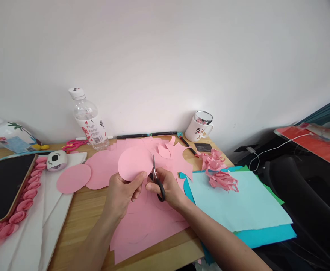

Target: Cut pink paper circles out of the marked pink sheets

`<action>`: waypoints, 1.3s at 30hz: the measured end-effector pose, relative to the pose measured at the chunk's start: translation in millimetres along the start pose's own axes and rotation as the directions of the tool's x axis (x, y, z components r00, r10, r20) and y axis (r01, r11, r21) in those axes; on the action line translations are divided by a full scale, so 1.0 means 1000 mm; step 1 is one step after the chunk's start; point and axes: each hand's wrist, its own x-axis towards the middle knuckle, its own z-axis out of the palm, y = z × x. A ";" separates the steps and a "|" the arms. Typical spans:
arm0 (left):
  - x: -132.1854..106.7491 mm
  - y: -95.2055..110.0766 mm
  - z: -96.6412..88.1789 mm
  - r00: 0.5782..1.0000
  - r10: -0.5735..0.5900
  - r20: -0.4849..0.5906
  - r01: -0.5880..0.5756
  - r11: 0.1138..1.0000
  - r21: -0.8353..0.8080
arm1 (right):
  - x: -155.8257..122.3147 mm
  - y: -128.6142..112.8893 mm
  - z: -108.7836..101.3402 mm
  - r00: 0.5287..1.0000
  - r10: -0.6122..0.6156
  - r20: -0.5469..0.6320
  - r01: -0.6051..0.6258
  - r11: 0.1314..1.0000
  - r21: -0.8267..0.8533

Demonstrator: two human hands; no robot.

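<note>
A round pink paper disc (133,160) is pinched at its lower edge by my left hand (125,188), thumb on top. My right hand (166,186) grips black-handled scissors (161,188), their blades pointing up beside the disc's right edge. Whether the blades touch the paper I cannot tell. Beneath both hands lie large pink paper sheets (142,233) with faint curved lines on them. Two more pink discs, a nearer one (74,178) and a larger one (99,171), lie to the left. Curved pink offcuts (184,160) rest behind my right hand.
A plastic bottle (90,124) and a white mug (200,128) stand by the wall. Crumpled pink scraps (223,178) lie on light blue paper (238,207) at right. Left are a phone (7,188), rolled pink paper pieces (25,205), pink scissors (74,145) and a white tape dispenser (57,160).
</note>
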 end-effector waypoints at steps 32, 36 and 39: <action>0.003 -0.003 -0.004 0.999 0.018 0.043 -0.014 0.995 -0.094 | 0.000 0.003 0.001 0.995 0.088 -0.037 -0.087 0.996 0.022; 0.003 -0.003 -0.004 0.999 0.031 0.040 -0.028 0.997 -0.075 | 0.000 0.003 0.001 0.998 0.063 -0.013 -0.063 0.998 0.021; 0.003 -0.002 -0.003 1.000 0.016 0.022 -0.015 0.999 -0.028 | 0.000 0.002 -0.001 1.000 0.009 0.014 -0.009 1.000 0.001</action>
